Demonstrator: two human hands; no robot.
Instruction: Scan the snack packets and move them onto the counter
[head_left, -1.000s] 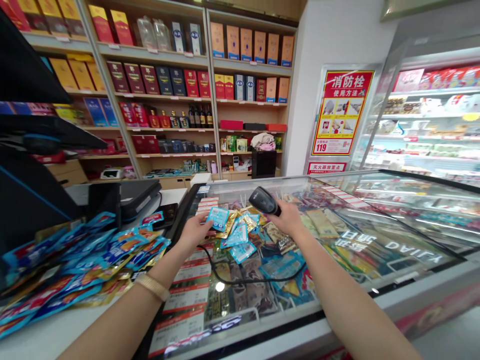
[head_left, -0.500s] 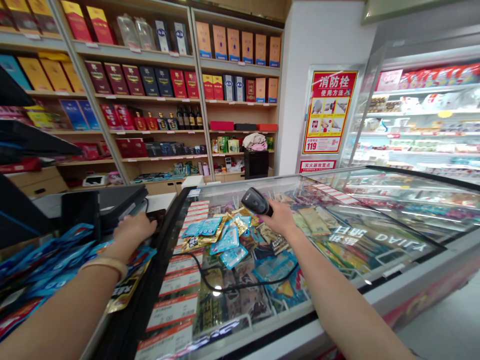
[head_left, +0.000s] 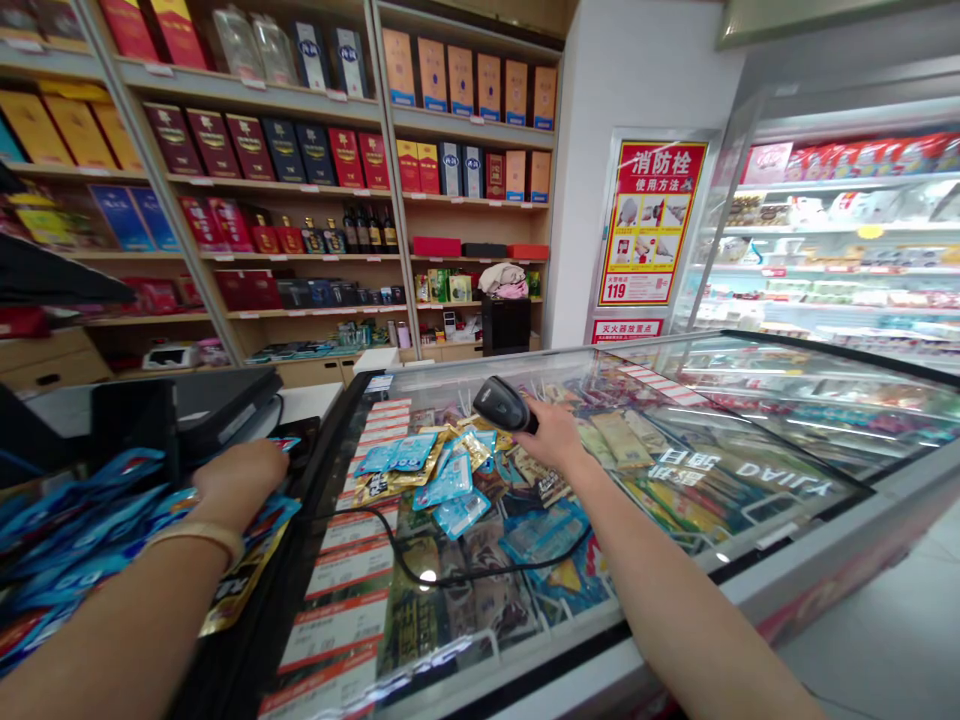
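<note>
My right hand [head_left: 551, 432] is closed round the handle of a black barcode scanner [head_left: 501, 402]. The scanner is held above the glass top of a chest freezer [head_left: 480, 640], its head pointing left. Below it lies a loose pile of blue and gold snack packets [head_left: 442, 475]. My left hand [head_left: 241, 482], with a pale bracelet at the wrist, is closed at the freezer's left edge. A bit of a blue packet [head_left: 286, 443] shows at its fingertips; the rest is hidden. A heap of blue packets [head_left: 82, 530] lies beside and beneath the left forearm.
The scanner's black cable [head_left: 465, 578] loops across the glass. Price labels [head_left: 337, 600] line the freezer's left side. A dark checkout machine [head_left: 217, 405] stands at the left. Shelves of boxes and bottles [head_left: 285, 150] fill the back wall, and a lit fridge [head_left: 847, 240] is at the right.
My left hand has moved left and slightly down, and a bit of blue packet now shows at its fingers. The scanner stays over the pile. The view has shifted a little.
</note>
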